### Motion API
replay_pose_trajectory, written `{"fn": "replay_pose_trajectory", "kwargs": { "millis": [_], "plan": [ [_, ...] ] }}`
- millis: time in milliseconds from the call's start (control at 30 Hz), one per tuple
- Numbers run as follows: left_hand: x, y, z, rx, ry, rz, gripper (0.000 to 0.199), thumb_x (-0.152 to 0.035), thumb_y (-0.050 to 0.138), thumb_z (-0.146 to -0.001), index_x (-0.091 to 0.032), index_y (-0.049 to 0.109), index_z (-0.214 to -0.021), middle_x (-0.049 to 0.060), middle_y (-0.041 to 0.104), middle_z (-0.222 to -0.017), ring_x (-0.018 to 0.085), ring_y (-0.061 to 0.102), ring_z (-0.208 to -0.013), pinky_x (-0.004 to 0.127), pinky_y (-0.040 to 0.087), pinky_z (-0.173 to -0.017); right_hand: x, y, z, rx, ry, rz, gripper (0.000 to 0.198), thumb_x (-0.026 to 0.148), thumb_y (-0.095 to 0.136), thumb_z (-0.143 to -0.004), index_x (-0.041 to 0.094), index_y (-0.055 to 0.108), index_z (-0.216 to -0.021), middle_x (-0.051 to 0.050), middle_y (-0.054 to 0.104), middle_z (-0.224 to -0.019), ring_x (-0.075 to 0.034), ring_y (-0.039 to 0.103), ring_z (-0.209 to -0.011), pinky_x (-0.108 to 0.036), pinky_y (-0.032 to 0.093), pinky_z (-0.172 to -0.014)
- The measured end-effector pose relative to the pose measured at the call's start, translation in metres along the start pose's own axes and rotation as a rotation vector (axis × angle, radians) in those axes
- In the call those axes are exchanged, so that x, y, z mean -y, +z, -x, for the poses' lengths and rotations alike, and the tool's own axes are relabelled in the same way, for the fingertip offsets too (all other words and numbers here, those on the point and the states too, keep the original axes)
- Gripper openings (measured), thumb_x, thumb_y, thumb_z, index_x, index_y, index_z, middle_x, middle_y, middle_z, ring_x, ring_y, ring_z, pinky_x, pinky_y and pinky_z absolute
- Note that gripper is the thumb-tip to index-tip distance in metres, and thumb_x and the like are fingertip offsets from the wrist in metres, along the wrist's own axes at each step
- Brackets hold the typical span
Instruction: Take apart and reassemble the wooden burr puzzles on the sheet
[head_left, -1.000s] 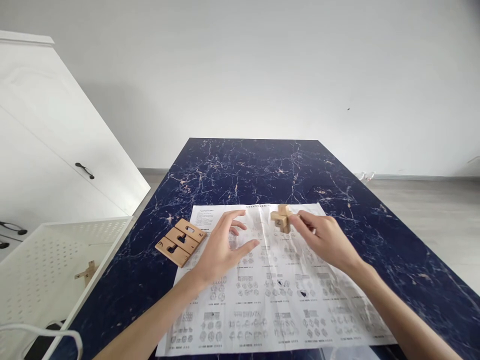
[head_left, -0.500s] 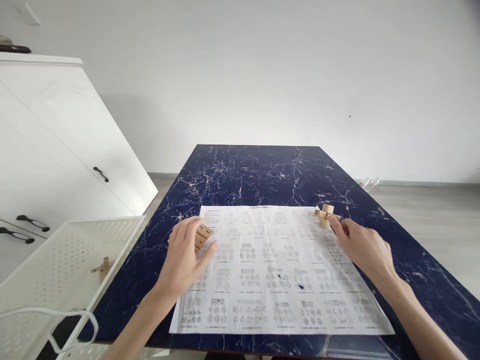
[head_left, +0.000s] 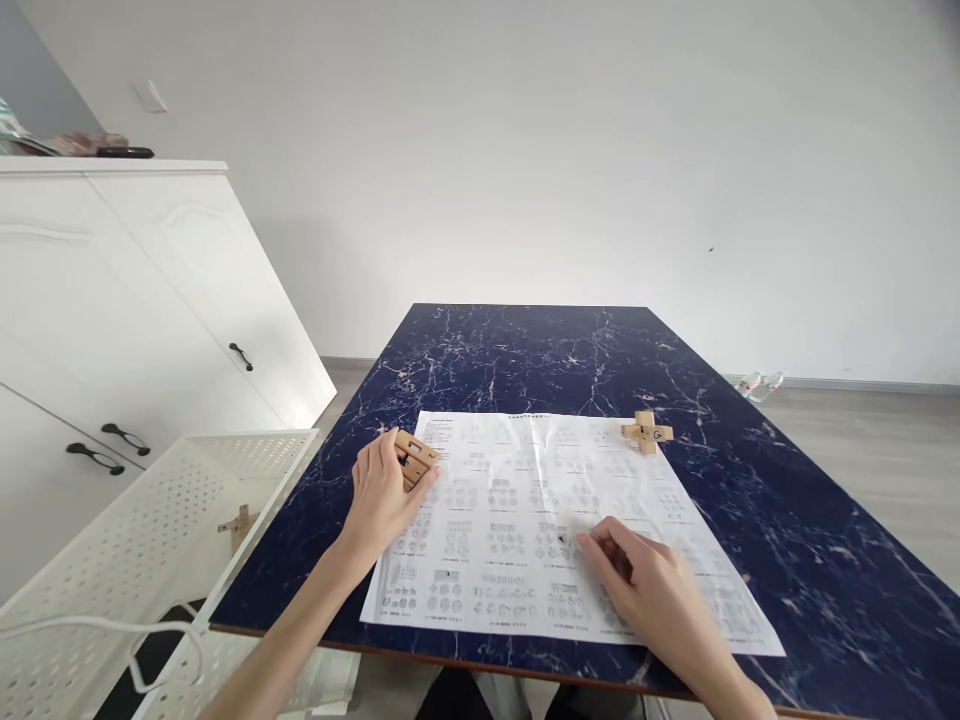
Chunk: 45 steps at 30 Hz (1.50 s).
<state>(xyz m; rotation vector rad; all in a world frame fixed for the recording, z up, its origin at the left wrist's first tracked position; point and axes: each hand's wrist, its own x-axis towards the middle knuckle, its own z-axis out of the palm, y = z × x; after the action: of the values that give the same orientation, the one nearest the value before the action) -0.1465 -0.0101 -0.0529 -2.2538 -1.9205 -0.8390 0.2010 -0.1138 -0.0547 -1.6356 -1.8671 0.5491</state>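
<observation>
My left hand [head_left: 384, 495] is closed around flat wooden puzzle pieces [head_left: 420, 457] at the upper left corner of a printed sheet [head_left: 517, 500]. The pieces lie side by side, with cut-out notches and dark numbers such as 2 and 1. At the sheet's far right corner a cross-shaped wooden puzzle [head_left: 647, 432] of interlocked pieces stands by itself, one end marked with a dark character. My right hand [head_left: 649, 580] is over the sheet's lower right part, its fingers curled and nothing visible in them. A small dark spot [head_left: 561, 539] shows on the paper beside its fingertips.
The blue marbled table [head_left: 525, 350] carries the sheet. At the left stands a white perforated basket [head_left: 292, 440] with another wooden piece [head_left: 241, 525] and a white cable [head_left: 90, 628]. Behind it is a white cabinet [head_left: 165, 300]. Clear bottles [head_left: 761, 384] stand beyond the table's right edge.
My right hand has let go of the cross-shaped puzzle and moved left and toward me over the sheet. My left hand keeps its hold on the flat pieces. The camera view has shifted slightly.
</observation>
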Motion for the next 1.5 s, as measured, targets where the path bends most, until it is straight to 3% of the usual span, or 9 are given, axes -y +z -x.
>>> {"fn": "replay_pose_trajectory", "kwargs": {
  "millis": [167,367,500,733,867,967,1167,1333,1500],
  "plan": [
    [-0.006,-0.004,-0.007,0.031,-0.01,-0.036,0.073,-0.066,0.06,-0.097,-0.015,0.046,-0.148,0.023,0.063,-0.142,0.045,0.055,-0.135,0.063,0.045,-0.112,0.0,-0.002,-0.001,-0.006,-0.017,-0.021,0.044,0.057,0.045,-0.109,0.025,0.053,-0.08,0.003,0.056,-0.061,-0.017,0.055,-0.053,-0.028,0.036,-0.054],
    [-0.011,-0.01,-0.008,0.066,-0.007,-0.003,0.074,-0.062,0.062,-0.098,-0.011,0.046,-0.15,0.023,0.067,-0.139,0.044,0.054,-0.136,0.061,0.046,-0.114,0.002,0.0,-0.002,-0.03,-0.017,-0.053,0.043,0.056,0.045,-0.109,0.025,0.052,-0.08,0.002,0.056,-0.062,-0.018,0.054,-0.054,-0.028,0.034,-0.055],
    [-0.021,-0.014,-0.005,0.117,-0.007,0.087,0.074,-0.064,0.063,-0.097,-0.017,0.046,-0.151,0.019,0.066,-0.141,0.041,0.052,-0.141,0.058,0.048,-0.114,0.001,0.0,-0.003,-0.034,-0.024,-0.063,0.041,0.054,0.046,-0.11,0.025,0.053,-0.082,0.003,0.056,-0.062,-0.018,0.054,-0.053,-0.028,0.033,-0.055],
    [-0.083,-0.002,-0.01,0.255,0.04,0.279,0.08,-0.069,0.064,-0.097,-0.024,0.042,-0.159,0.018,0.057,-0.151,0.039,0.055,-0.141,0.058,0.051,-0.113,0.001,-0.002,-0.005,-0.029,-0.031,-0.053,0.038,0.049,0.047,-0.11,0.025,0.054,-0.081,0.003,0.059,-0.062,-0.017,0.056,-0.053,-0.028,0.033,-0.055],
    [-0.122,0.01,-0.023,0.452,0.165,0.32,0.089,-0.075,0.061,-0.095,-0.022,0.038,-0.162,0.021,0.051,-0.156,0.04,0.054,-0.143,0.057,0.053,-0.113,0.003,-0.002,-0.006,-0.023,-0.026,-0.065,0.039,0.05,0.047,-0.111,0.024,0.055,-0.082,0.002,0.06,-0.063,-0.017,0.057,-0.054,-0.028,0.034,-0.056],
    [-0.136,0.017,-0.032,0.51,0.274,0.343,0.091,-0.077,0.062,-0.093,-0.021,0.041,-0.161,0.02,0.054,-0.153,0.04,0.052,-0.144,0.057,0.05,-0.115,0.002,-0.002,-0.007,-0.029,-0.026,-0.076,0.038,0.049,0.047,-0.111,0.024,0.055,-0.083,0.002,0.061,-0.065,-0.017,0.057,-0.055,-0.028,0.035,-0.056],
    [-0.132,0.024,-0.039,0.568,0.29,0.39,0.087,-0.073,0.067,-0.092,-0.026,0.041,-0.161,0.015,0.054,-0.156,0.039,0.047,-0.148,0.058,0.046,-0.121,0.003,-0.003,-0.007,0.0,-0.025,-0.024,0.034,0.044,0.049,-0.11,0.024,0.054,-0.083,0.003,0.063,-0.066,-0.017,0.057,-0.056,-0.029,0.035,-0.057],
    [-0.119,0.021,-0.045,0.559,0.318,0.412,0.103,-0.081,0.072,-0.082,-0.026,0.037,-0.162,0.016,0.046,-0.163,0.042,0.042,-0.151,0.063,0.042,-0.123,0.009,-0.021,-0.027,0.127,-0.066,0.025,0.027,0.037,0.049,-0.11,0.024,0.056,-0.087,0.002,0.066,-0.07,-0.017,0.06,-0.059,-0.029,0.037,-0.058],
    [-0.102,0.02,-0.049,0.575,0.322,0.413,0.106,-0.077,0.079,-0.08,-0.027,0.035,-0.162,0.017,0.048,-0.16,0.043,0.045,-0.148,0.065,0.043,-0.12,0.011,-0.034,-0.06,0.168,-0.107,0.074,0.011,0.033,0.058,-0.105,0.026,0.062,-0.113,0.0,0.072,-0.089,-0.017,0.064,-0.064,-0.03,0.04,-0.06]
  ]
}}
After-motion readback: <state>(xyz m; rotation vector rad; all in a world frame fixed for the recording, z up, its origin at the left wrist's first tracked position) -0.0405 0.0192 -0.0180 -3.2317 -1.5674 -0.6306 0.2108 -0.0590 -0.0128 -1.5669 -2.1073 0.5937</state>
